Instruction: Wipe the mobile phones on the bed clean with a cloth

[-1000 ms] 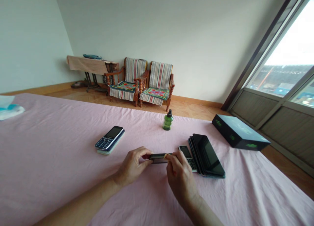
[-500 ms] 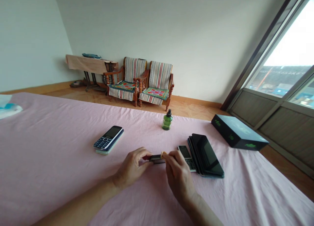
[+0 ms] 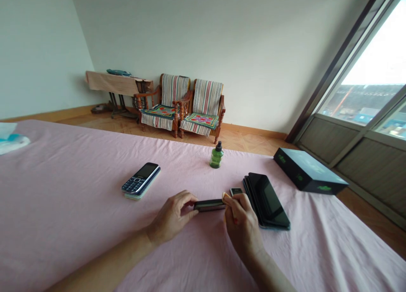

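Note:
A thin dark phone (image 3: pixel 209 205) is held edge-on above the pink cloth, its left end pinched between the thumb and fingers of my left hand (image 3: pixel 173 216). My right hand (image 3: pixel 242 224) is closed on a small yellowish cloth (image 3: pixel 225 197), pressed against the phone's right end; most of the cloth is hidden in the fingers. Behind that hand lies a keypad phone (image 3: pixel 236 191), largely covered. Beside it is a stack of dark phones or tablets (image 3: pixel 268 201). To the left, a dark blue keypad phone (image 3: pixel 139 178) rests on a paler flat device (image 3: pixel 139 195).
A green bottle (image 3: pixel 216 156) with a black cap stands beyond my hands. At the right edge of the pink-covered surface (image 3: pixel 79 190) sits a black box (image 3: pixel 309 171). A white and blue packet (image 3: pixel 12 142) lies far left. Two wooden chairs (image 3: pixel 203 118) stand behind.
My right hand and the yellowish cloth have slid right along the phone's edge to its right end, covering more of the keypad phone. My left hand has stayed nearly still.

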{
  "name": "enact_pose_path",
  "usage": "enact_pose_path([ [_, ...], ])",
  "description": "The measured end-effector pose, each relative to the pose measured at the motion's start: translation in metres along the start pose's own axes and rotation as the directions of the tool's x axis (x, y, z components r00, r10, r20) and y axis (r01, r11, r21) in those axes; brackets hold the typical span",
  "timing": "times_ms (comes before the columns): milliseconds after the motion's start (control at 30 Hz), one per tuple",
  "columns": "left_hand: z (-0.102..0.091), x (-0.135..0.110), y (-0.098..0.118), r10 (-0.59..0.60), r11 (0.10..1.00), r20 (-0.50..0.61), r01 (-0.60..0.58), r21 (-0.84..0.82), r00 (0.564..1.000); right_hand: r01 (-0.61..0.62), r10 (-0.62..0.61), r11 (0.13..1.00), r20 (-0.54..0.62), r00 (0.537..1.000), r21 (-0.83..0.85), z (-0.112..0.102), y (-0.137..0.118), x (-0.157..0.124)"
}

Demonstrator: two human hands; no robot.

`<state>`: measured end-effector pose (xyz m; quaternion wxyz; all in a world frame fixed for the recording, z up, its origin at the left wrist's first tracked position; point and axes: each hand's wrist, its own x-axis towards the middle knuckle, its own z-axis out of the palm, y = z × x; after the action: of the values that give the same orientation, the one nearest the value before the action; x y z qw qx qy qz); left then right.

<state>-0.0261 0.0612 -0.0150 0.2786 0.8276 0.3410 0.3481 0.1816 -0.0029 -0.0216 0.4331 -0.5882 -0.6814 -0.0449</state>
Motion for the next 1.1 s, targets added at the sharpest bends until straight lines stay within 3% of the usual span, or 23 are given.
enact_pose_path([
  [233, 0.000, -0.001, 0.002, 0.023, 0.999, -0.008, -0.023, 0.049, 1.000, -0.058, 0.060, 0.997, -0.030, 0.998, 0.041, 0.002, -0.001, 0.000],
  [400, 0.001, -0.006, 0.015, 0.264, 0.965, -0.145, -0.260, 0.041, 0.954, -0.079, 0.086, 0.984, -0.036, 0.996, 0.162, 0.005, 0.000, 0.001],
  [500, 0.002, -0.011, 0.022, 0.364, 0.931, -0.128, -0.360, 0.053, 0.923, -0.041, 0.049, 0.966, -0.027, 0.998, 0.254, 0.007, -0.008, 0.000],
  [667, 0.004, -0.014, 0.024, 0.337, 0.941, -0.107, -0.330, 0.080, 0.935, 0.033, -0.013, 0.936, -0.060, 0.998, 0.351, 0.002, -0.035, -0.004],
  [800, 0.002, -0.013, 0.021, 0.302, 0.953, -0.144, -0.298, 0.044, 0.943, 0.195, -0.191, 0.907, -0.049, 0.980, 0.373, -0.005, -0.053, -0.011],
  [867, 0.002, -0.012, 0.021, 0.292, 0.956, -0.159, -0.292, 0.025, 0.943, 0.252, -0.248, 0.911, -0.054, 0.967, 0.327, -0.006, -0.055, -0.014],
  [1100, 0.003, -0.011, 0.024, 0.266, 0.964, -0.194, -0.262, 0.046, 0.944, 0.253, -0.240, 0.961, -0.111, 0.964, 0.114, -0.006, -0.043, -0.013],
])
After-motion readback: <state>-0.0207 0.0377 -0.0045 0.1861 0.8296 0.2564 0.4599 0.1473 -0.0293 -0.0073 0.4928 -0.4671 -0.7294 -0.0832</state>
